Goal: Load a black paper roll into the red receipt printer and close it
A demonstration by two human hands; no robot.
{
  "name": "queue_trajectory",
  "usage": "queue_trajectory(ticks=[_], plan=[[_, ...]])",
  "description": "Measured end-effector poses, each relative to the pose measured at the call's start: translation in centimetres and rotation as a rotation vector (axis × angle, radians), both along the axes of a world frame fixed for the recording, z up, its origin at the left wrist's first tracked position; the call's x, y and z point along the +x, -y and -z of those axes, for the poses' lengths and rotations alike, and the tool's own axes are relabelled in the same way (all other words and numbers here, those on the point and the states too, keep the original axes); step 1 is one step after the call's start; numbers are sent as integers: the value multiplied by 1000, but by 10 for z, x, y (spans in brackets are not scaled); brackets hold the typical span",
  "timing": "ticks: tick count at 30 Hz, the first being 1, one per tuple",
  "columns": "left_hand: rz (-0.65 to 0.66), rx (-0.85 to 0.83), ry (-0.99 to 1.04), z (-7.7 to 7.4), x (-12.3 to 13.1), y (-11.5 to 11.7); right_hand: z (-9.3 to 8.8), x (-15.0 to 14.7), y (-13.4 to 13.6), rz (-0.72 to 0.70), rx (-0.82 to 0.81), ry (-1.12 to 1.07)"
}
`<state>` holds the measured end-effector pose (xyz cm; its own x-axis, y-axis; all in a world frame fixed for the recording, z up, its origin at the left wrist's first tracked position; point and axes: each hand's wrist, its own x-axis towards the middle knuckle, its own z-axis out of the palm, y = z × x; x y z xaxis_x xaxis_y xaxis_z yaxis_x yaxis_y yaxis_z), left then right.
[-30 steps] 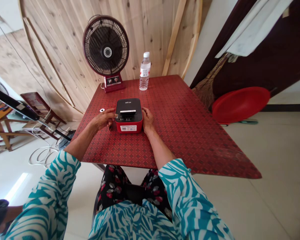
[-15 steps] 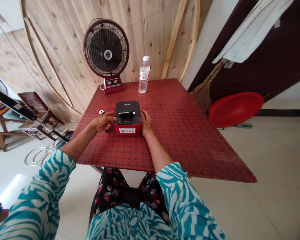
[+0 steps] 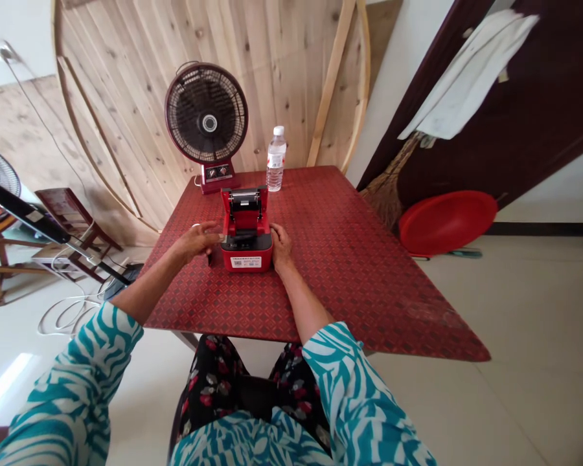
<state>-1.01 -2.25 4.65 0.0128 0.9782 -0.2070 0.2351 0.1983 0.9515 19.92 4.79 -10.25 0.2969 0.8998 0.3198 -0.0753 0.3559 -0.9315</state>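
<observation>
A small red and black printer (image 3: 245,261) stands on the table, its lid (image 3: 245,199) raised and tipped back. A roller shows inside the lid, and a white label is on the red front. My right hand (image 3: 281,246) is curled against the printer's right side. From the left, my left hand (image 3: 197,242) reaches to the printer's left edge, with its front fingertips touching there and the other fingers bent below. Mostly hidden by the left hand is a roll with a white end (image 3: 195,225). A small dark piece (image 3: 209,259) shows under the left fingers.
The table (image 3: 350,278) has a red patterned top. A fan (image 3: 208,123) and a water bottle (image 3: 276,159) stand at its back. A wooden panel (image 3: 282,71) rises behind. To the right are a broom (image 3: 391,184) and a red basin (image 3: 449,222); to the left, a chair (image 3: 75,220).
The printer's lid has swung up and back, showing the inside. Both hands stay at the printer's sides. The camera view has tilted slightly, shifting everything a little downward.
</observation>
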Motion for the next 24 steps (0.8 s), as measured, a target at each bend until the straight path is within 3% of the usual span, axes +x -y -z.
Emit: queue_trajectory(ticks=[4,7,10,14,19,21,24], plan=[[57,354,-314,-10,-4,-18,1,0,0,1,-9,19],[269,495,-532,-15,8,-35,-4,0,3,17,-2,34],[501,467,-685,-16,26,-52,-8,-1,5,22,5,38],[668,373,-839,-20,41,-77,-10,-2,4,17,6,48],[932,212,-792,-32,42,-95,-11,-2,5,13,15,20],[1003,212,-749,-35,39,-96,-12,-1,6,1,11,25],[990,266,-748,-34,36,-96,-13,0,9,-13,1,46]])
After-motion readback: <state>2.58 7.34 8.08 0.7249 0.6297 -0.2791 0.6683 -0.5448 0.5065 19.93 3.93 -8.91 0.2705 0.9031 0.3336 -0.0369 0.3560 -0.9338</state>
